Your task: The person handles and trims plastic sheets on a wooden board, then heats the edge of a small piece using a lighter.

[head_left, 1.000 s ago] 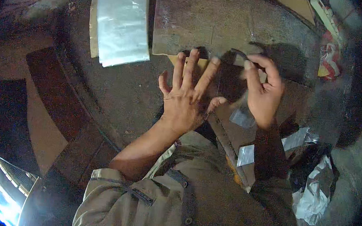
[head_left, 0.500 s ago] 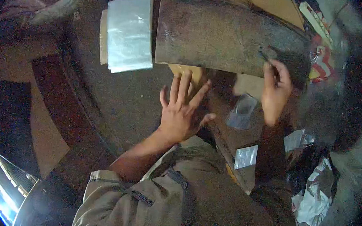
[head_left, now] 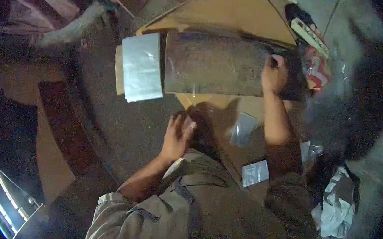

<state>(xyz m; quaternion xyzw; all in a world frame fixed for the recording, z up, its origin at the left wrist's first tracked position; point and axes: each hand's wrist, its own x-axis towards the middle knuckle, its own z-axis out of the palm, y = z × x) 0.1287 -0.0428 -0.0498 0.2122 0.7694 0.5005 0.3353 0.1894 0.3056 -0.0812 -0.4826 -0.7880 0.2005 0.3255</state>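
A long, dark, worn board [head_left: 215, 66] lies across the far middle of the workspace. My right hand [head_left: 275, 77] is closed over its right end, with a small dark thing at the fingertips that I cannot make out. Nearer my body, my left hand [head_left: 178, 136] hovers below the board's front edge with loosely bent fingers apart and nothing visible in them. To the board's left rests a stack of clear plastic bags [head_left: 143, 69]. A small clear bag [head_left: 243, 130] lies between my forearms.
A brown cardboard sheet [head_left: 229, 12] extends behind the board. At right are a pale strip-like object [head_left: 309, 36], a red-and-white wrapper [head_left: 316, 76] and crumpled white plastic [head_left: 337, 205]. Another small bag [head_left: 255, 173] sits near my right elbow. Bright light shows at lower left.
My left hand has drawn back toward my body, its spread fingers now bent. My right hand has moved onto the board's right end. The view has shifted, showing more cardboard behind.
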